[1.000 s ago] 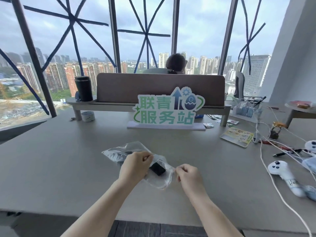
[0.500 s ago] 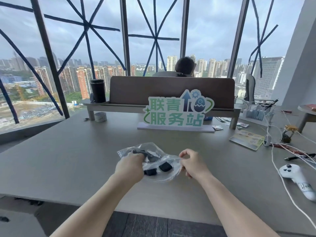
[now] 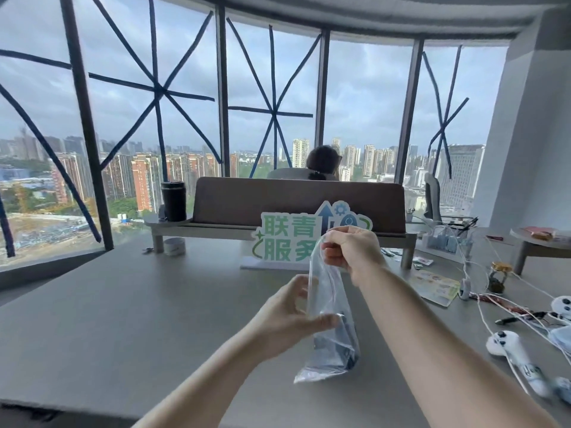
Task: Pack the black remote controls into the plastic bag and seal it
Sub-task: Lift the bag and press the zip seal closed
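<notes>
Right hand pinches crinkly clear plastic bag top | left hand grips middle | black remote controls at bottom

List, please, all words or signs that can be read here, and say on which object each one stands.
"联青" over "服务": green characters on the standing sign; the right hand and the plastic bag hide the rest.
Printed card: print too blurred to read.
Black tumbler, white controller: no readable text.
</notes>
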`<control>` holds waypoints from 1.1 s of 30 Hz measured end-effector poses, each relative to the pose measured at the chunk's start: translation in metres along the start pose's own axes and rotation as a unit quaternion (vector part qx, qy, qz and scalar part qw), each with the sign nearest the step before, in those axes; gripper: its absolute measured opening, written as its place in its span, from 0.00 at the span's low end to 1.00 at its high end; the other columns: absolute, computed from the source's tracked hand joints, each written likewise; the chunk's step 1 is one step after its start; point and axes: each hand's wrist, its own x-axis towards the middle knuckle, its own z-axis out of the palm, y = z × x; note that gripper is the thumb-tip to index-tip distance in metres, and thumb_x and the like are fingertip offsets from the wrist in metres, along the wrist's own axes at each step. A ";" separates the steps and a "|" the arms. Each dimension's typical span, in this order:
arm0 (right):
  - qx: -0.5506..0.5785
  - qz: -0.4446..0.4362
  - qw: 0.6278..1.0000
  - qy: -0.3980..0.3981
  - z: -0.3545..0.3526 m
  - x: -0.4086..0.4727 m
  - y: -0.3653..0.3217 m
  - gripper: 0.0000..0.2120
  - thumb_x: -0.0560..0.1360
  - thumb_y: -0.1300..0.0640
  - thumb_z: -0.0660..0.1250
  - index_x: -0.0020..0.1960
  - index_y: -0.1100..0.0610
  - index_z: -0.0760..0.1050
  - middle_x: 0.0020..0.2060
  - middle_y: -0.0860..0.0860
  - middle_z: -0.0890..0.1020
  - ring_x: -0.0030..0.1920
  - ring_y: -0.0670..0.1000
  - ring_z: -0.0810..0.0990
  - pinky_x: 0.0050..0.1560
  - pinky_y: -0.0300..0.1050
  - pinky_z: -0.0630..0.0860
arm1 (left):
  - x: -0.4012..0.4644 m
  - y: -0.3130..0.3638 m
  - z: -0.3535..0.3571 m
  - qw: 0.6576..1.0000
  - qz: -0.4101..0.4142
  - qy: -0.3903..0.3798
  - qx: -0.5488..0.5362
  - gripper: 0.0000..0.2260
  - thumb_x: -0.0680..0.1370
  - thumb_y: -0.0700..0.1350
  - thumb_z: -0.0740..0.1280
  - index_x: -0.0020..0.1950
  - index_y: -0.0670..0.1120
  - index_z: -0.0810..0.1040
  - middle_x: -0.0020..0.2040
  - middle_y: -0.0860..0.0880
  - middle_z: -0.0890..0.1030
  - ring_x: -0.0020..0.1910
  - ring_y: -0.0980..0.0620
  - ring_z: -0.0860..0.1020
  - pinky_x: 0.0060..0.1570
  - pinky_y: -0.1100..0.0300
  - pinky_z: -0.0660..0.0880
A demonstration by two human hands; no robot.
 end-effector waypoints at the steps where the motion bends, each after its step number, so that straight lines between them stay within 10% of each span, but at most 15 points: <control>1: 0.011 -0.005 1.000 0.011 -0.002 0.000 -0.001 0.06 0.72 0.70 0.67 0.47 0.64 0.79 0.26 0.56 0.83 0.20 0.49 0.78 0.23 0.40 0.78 | 0.004 -0.003 0.004 1.000 0.000 0.021 -0.013 0.27 0.61 0.64 0.73 0.58 0.66 0.71 0.55 0.60 0.76 0.47 0.55 0.80 0.43 0.59 0.75; 9: 0.028 -0.040 0.996 0.078 -0.026 -0.004 -0.029 0.03 0.74 0.69 0.67 0.43 0.65 0.79 0.30 0.59 0.81 0.18 0.47 0.77 0.21 0.39 0.78 | 0.029 0.009 -0.028 0.969 0.029 0.237 0.064 0.08 0.74 0.45 0.69 0.37 0.42 0.82 0.27 0.46 0.81 0.23 0.52 0.75 0.37 0.51 0.82; 25: -0.154 -0.071 0.980 0.101 -0.060 -0.015 -0.056 0.05 0.69 0.65 0.70 0.42 0.64 0.84 0.23 0.50 0.81 0.18 0.48 0.71 0.25 0.41 0.73 | 0.048 0.019 -0.067 0.962 0.030 0.251 -0.099 0.03 0.73 0.35 0.71 0.40 0.42 0.82 0.33 0.48 0.82 0.31 0.52 0.78 0.28 0.62 0.78; 29: -0.430 -0.212 0.864 0.154 -0.057 -0.024 -0.056 0.07 0.70 0.50 0.68 0.39 0.51 0.84 0.36 0.48 0.83 0.39 0.53 0.82 0.41 0.47 0.76 | 0.051 0.031 -0.059 0.963 0.057 0.249 -0.080 0.05 0.73 0.35 0.70 0.39 0.42 0.82 0.32 0.47 0.81 0.31 0.51 0.76 0.31 0.58 0.78; 33: -0.535 -0.311 0.784 -0.041 -0.031 -0.043 -0.059 0.17 0.70 0.40 0.71 0.54 0.47 0.83 0.49 0.44 0.77 0.53 0.46 0.73 0.53 0.49 0.72 | 0.054 0.045 -0.046 0.971 0.085 0.223 -0.004 0.08 0.72 0.37 0.71 0.35 0.46 0.82 0.33 0.42 0.83 0.30 0.51 0.76 0.35 0.53 0.79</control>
